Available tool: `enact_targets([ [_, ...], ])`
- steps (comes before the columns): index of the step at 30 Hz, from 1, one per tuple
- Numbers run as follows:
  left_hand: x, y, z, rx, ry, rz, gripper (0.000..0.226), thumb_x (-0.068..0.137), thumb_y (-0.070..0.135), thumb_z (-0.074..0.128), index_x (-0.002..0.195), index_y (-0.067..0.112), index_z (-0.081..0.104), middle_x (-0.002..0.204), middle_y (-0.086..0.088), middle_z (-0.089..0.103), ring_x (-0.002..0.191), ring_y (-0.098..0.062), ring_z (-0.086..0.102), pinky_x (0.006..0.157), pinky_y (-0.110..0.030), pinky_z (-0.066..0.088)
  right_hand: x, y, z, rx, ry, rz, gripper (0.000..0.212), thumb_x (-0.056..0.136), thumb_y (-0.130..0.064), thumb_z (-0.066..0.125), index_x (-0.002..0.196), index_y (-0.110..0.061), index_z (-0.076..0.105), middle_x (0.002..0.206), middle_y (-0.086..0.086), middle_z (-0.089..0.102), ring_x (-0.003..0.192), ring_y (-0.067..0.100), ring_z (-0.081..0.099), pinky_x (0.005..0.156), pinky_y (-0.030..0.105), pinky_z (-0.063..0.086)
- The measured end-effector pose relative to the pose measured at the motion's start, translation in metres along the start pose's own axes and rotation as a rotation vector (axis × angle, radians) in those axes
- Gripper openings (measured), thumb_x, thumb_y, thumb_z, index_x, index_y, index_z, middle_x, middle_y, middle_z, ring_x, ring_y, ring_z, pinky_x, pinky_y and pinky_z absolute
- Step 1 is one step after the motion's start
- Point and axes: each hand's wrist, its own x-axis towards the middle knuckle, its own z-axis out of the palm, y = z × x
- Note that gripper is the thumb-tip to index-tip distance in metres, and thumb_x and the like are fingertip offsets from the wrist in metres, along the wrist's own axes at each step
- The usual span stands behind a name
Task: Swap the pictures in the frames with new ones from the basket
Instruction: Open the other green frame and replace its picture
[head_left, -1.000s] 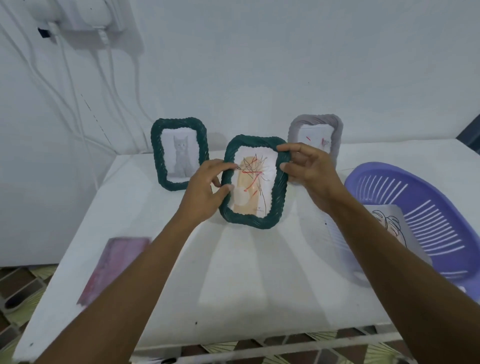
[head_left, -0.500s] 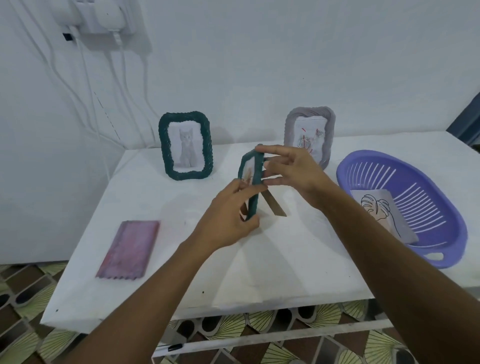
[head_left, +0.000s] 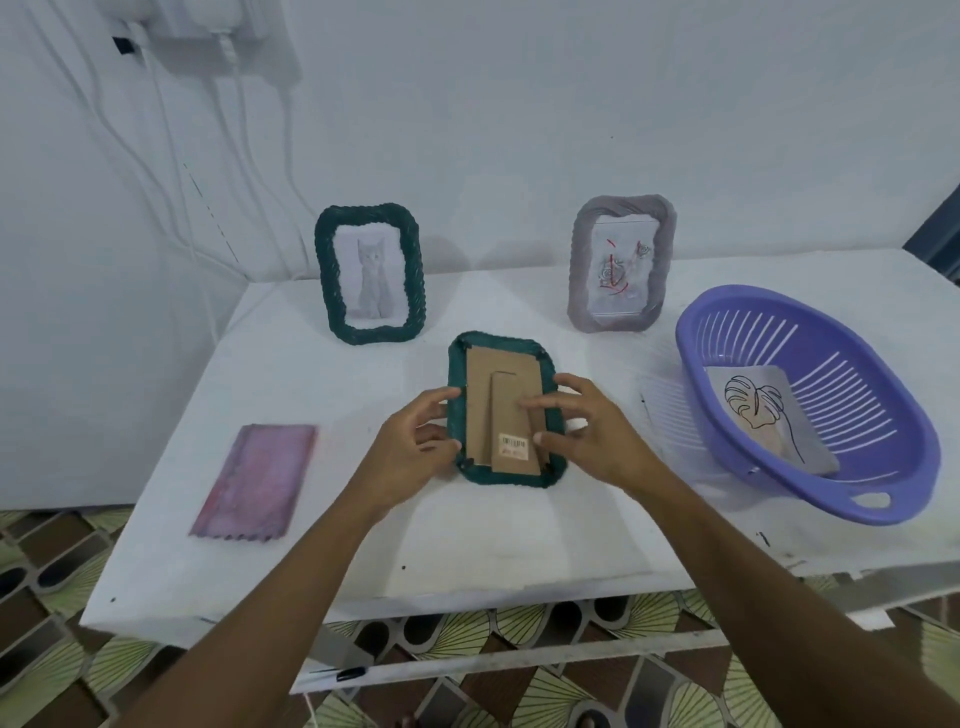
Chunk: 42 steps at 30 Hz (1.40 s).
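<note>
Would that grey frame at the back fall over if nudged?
Likely: the grey frame stands upright on a narrow base, so a push near the top could tip it. Its ridged border should probably be easy to grip.

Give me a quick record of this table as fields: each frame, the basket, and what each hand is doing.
Middle frame: dark green woven frame, face down on the white table, brown cardboard back up
Left hand: grips that frame's left edge
Right hand: fingers rest on the cardboard back
Standing frames: green woven frame with cat picture, back left; grey frame with flower drawing, back right
Basket: purple plastic basket, right, holding a leaf line drawing
Other: pink rectangular mat, left
</note>
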Motion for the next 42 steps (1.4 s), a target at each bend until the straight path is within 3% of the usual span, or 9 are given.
enact_targets([
  [4, -0.005, -0.021, 0.005, 0.577, -0.014, 0.171, 0.053, 0.087, 0.036, 0.055, 0.138, 0.025, 0.048, 0.131, 0.004, 0.057, 0.125, -0.012, 0.044, 0.108, -0.037, 0.036, -0.014, 0.010, 0.011, -0.142, 0.057, -0.035, 0.046, 0.079, -0.016, 0.077, 0.118, -0.036, 0.063, 0.152, -0.001, 0.030, 0.121, 0.009, 0.042, 0.104, 0.035, 0.045],
  [8, -0.014, -0.033, 0.007, 0.781, 0.016, 0.273, 0.062, 0.082, 0.053, 0.036, 0.136, 0.026, 0.051, 0.136, 0.003, 0.044, 0.132, -0.014, 0.029, 0.109, -0.039, 0.026, -0.023, 0.019, 0.015, -0.254, 0.040, -0.007, 0.042, 0.082, -0.029, 0.074, 0.122, -0.034, 0.063, 0.153, -0.001, 0.031, 0.128, 0.017, 0.041, 0.111, 0.042, 0.034],
  [13, -0.025, -0.044, 0.005, 0.772, 0.010, 0.291, 0.058, 0.086, 0.055, 0.037, 0.135, 0.029, 0.052, 0.137, 0.006, 0.041, 0.131, -0.012, 0.029, 0.108, -0.038, 0.027, -0.039, 0.025, 0.017, -0.349, 0.054, -0.017, 0.040, 0.082, -0.038, 0.071, 0.122, -0.038, 0.062, 0.148, -0.008, 0.038, 0.121, 0.014, 0.038, 0.106, 0.042, 0.029],
  [20, 0.009, -0.028, 0.002, 0.692, 0.163, 0.169, 0.060, 0.086, 0.060, 0.032, 0.127, 0.024, 0.056, 0.127, 0.004, 0.057, 0.119, -0.017, 0.046, 0.096, -0.033, 0.028, -0.006, 0.027, 0.011, -0.209, 0.182, -0.014, 0.036, 0.087, -0.025, 0.067, 0.122, -0.029, 0.061, 0.126, -0.007, 0.057, 0.115, 0.018, 0.048, 0.101, 0.039, 0.039],
  [23, 0.041, -0.020, 0.005, 0.634, 0.143, 0.128, 0.053, 0.086, 0.052, 0.044, 0.129, 0.024, 0.054, 0.126, 0.002, 0.060, 0.120, -0.020, 0.048, 0.101, -0.039, 0.031, 0.023, 0.023, 0.004, -0.162, 0.156, 0.011, 0.039, 0.087, -0.021, 0.067, 0.125, -0.028, 0.059, 0.112, -0.013, 0.060, 0.109, 0.015, 0.050, 0.095, 0.028, 0.038],
  [27, 0.069, -0.022, 0.006, 0.573, 0.169, 0.139, 0.041, 0.087, 0.033, 0.063, 0.127, 0.024, 0.055, 0.114, 0.009, 0.065, 0.115, -0.020, 0.052, 0.103, -0.050, 0.036, 0.048, 0.024, 0.000, -0.135, 0.164, -0.005, 0.036, 0.084, -0.016, 0.070, 0.119, -0.022, 0.062, 0.105, -0.005, 0.069, 0.099, 0.013, 0.056, 0.095, 0.033, 0.044],
  [32, 0.082, -0.021, 0.008, 0.450, 0.233, 0.147, 0.037, 0.086, 0.023, 0.069, 0.121, 0.026, 0.057, 0.094, 0.016, 0.062, 0.103, -0.012, 0.056, 0.103, -0.042, 0.037, 0.060, 0.026, 0.000, -0.062, 0.194, 0.039, 0.035, 0.082, -0.014, 0.072, 0.114, -0.026, 0.064, 0.093, -0.005, 0.071, 0.093, 0.011, 0.060, 0.090, 0.028, 0.046],
  [37, 0.088, -0.022, 0.010, 0.389, 0.289, 0.150, 0.042, 0.083, 0.024, 0.073, 0.121, 0.027, 0.056, 0.090, 0.014, 0.065, 0.096, -0.009, 0.058, 0.100, -0.036, 0.037, 0.068, 0.027, 0.007, -0.068, 0.281, 0.076, 0.035, 0.079, -0.022, 0.074, 0.111, -0.029, 0.062, 0.084, -0.011, 0.070, 0.089, 0.009, 0.059, 0.088, 0.034, 0.047],
  [42, 0.097, -0.024, 0.014, 0.383, 0.327, 0.141, 0.043, 0.082, 0.024, 0.072, 0.121, 0.028, 0.055, 0.083, 0.014, 0.066, 0.092, -0.010, 0.061, 0.100, -0.044, 0.038, 0.073, 0.027, 0.013, -0.080, 0.330, 0.073, 0.034, 0.078, -0.024, 0.074, 0.108, -0.031, 0.059, 0.081, -0.014, 0.070, 0.088, 0.009, 0.058, 0.089, 0.045, 0.047],
])
